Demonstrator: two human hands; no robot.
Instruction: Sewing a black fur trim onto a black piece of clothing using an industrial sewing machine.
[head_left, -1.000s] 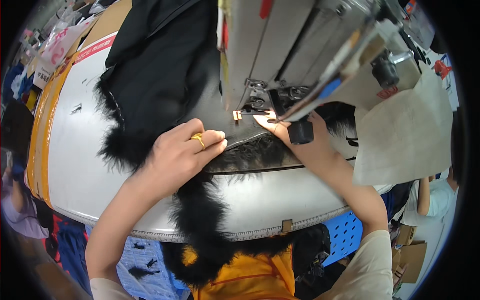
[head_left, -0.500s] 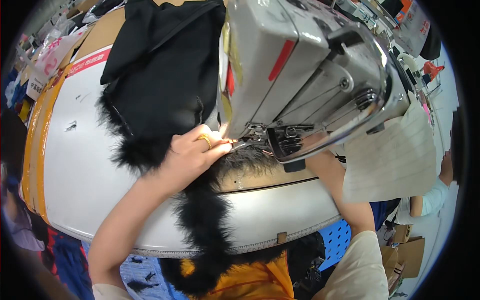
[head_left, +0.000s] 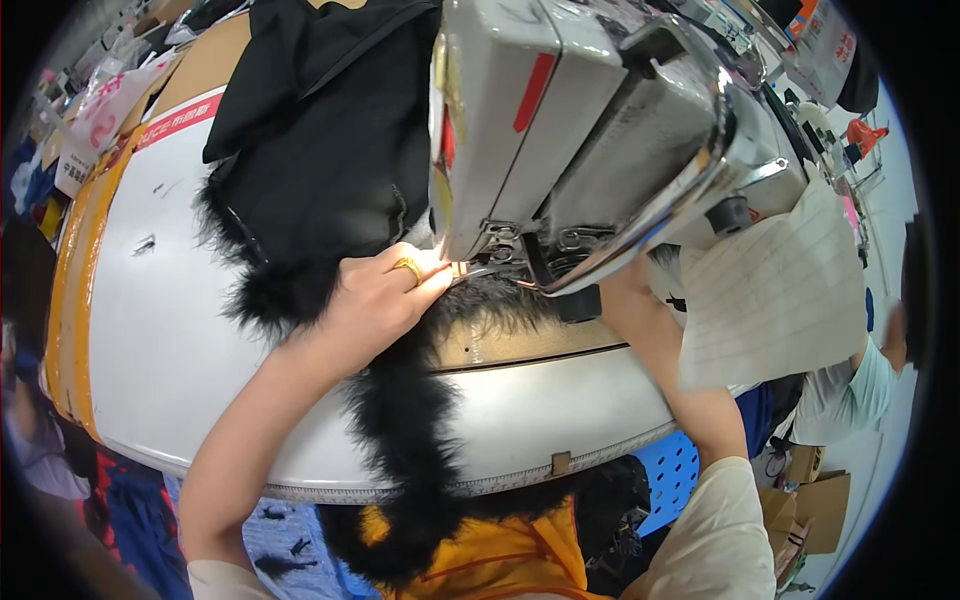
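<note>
Two bare hands are brought in to a pale grey sewing machine (head_left: 500,110) on the right half of a white worktop (head_left: 160,340). Black fur trim (head_left: 400,415) is laid by the machine's presser foot (head_left: 490,270) and draped over the worktop's front edge, its lower end lying against orange cloth (head_left: 500,560). By the left hand (head_left: 385,305), on which a gold ring (head_left: 408,268) is worn, an edge of the trim is pinched just beside the lit presser foot, with thumb and forefinger drawn together. The right hand (head_left: 625,290) is largely hidden by the machine; how far its fingers are spread, and whether anything is held, cannot be told. A black garment (head_left: 330,180), bordered with fur on its left, is spread to the machine's left, toward the worktop's far edge. The front edge is lined with a measuring tape (head_left: 520,484), the left edge with orange-yellow tape (head_left: 75,310). Off-white cloth (head_left: 770,290) is hung at the machine's right side. Below the front edge, a blue perforated surface (head_left: 668,480) is partly seen.
</note>
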